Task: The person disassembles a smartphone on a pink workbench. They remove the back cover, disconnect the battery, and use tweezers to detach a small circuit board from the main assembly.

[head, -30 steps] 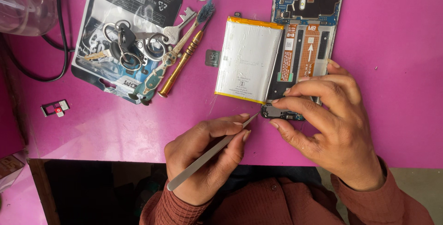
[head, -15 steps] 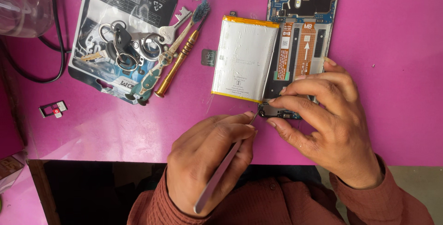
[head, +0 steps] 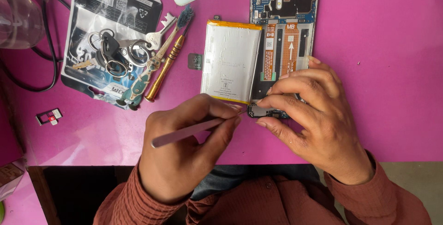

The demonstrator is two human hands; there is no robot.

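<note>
Nearest the camera, the left hand [head: 184, 151] was curled into a loose fist with its fingers closed on a slim metal tool [head: 194, 130], held like a pen. The shaft ran out over the knuckles and the tip pointed right, to the small dark part [head: 263, 111] at the lower end of the opened phone [head: 288, 31].

The right hand [head: 318, 119] arched over that same end, wrist low and fingers bent. Forefinger and thumb were pinched on the dark part from above and below, and the other fingertips rested on the phone's frame.

The step in hand looked like working that part free at the phone's bottom edge, the tool's tip right at its left corner. Any further levering would seem to call for a light, shallow touch — the silver battery [head: 230, 61] lay just beside it, overhanging the phone's left edge.

Farther off on the pink table [head: 392, 68] lay a brass-coloured screwdriver [head: 166, 68] beside a bunch of keys [head: 115, 52] on a black pouch [head: 115, 8] — all well apart from both hands — and a small card tray [head: 48, 116] near the left edge.
</note>
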